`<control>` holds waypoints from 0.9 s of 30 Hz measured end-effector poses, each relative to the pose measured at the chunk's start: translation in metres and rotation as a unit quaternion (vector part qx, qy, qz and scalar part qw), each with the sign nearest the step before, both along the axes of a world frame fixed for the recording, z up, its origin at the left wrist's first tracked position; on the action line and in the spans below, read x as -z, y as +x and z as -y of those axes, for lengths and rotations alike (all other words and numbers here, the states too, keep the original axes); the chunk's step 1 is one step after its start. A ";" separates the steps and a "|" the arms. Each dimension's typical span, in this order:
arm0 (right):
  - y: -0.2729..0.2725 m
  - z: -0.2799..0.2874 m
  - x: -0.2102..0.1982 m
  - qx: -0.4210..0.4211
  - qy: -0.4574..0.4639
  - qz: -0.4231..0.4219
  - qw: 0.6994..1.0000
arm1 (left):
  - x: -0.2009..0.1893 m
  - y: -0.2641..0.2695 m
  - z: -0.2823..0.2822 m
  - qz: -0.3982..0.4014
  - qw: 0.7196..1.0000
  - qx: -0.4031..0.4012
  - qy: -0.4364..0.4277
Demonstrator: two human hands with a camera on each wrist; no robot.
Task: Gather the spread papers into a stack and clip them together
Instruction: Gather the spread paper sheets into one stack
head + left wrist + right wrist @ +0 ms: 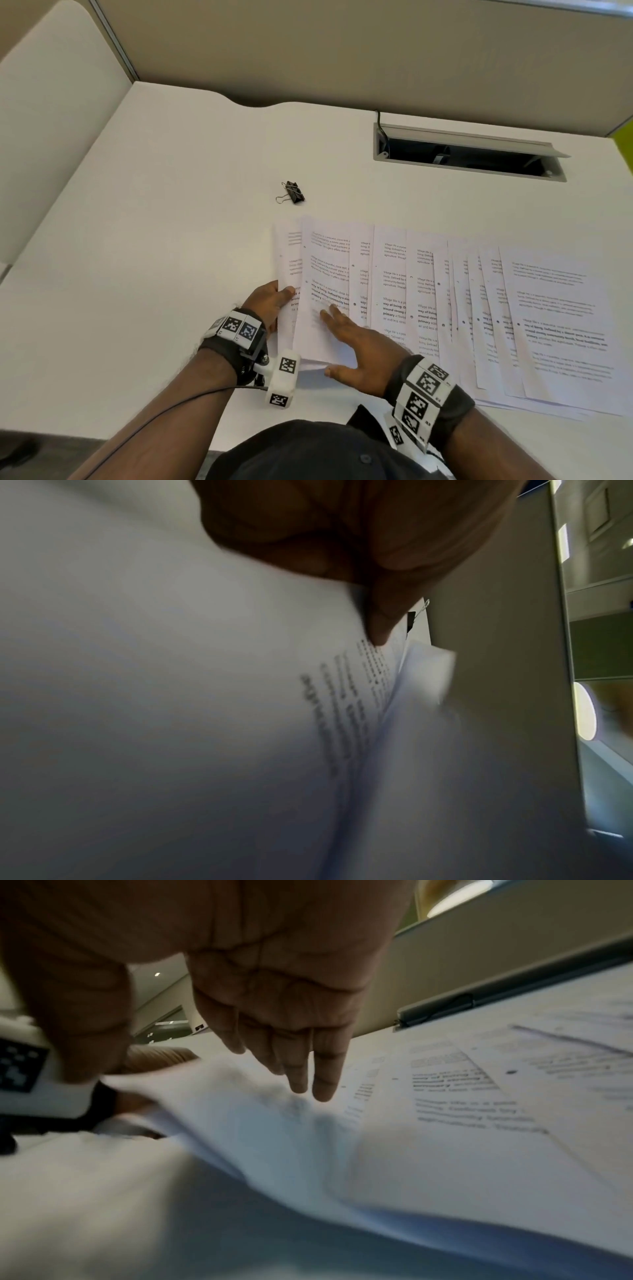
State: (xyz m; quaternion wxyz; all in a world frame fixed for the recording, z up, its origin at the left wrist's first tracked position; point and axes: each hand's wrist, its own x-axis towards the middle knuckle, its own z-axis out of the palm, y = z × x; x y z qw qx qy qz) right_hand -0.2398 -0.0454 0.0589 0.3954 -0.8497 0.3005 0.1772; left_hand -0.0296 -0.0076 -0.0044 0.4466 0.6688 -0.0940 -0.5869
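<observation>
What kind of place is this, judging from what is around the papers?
Most likely an office desk in a cubicle. The white desk is enclosed by beige partition panels, a cable hatch is set into its top, and a binder clip lies beside printed papers.

White desk (154,212), bounded by beige partition walls at far and left. Printed papers (479,308) fanned in an overlapping row across the near right part, running from centre to the right edge, the leftmost sheets bunched closer together. Black binder clip (291,193) lying alone on bare desk just beyond the left end of the row, well apart from the sheets. Long grey cable slot (469,154) set into the far right of the top, its lid tilted open, a dark cord entering at its left end.
</observation>
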 end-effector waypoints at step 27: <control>0.054 0.004 -0.020 0.130 -0.114 -0.117 0.978 | -0.017 -0.027 0.004 -0.040 0.992 0.119 -0.029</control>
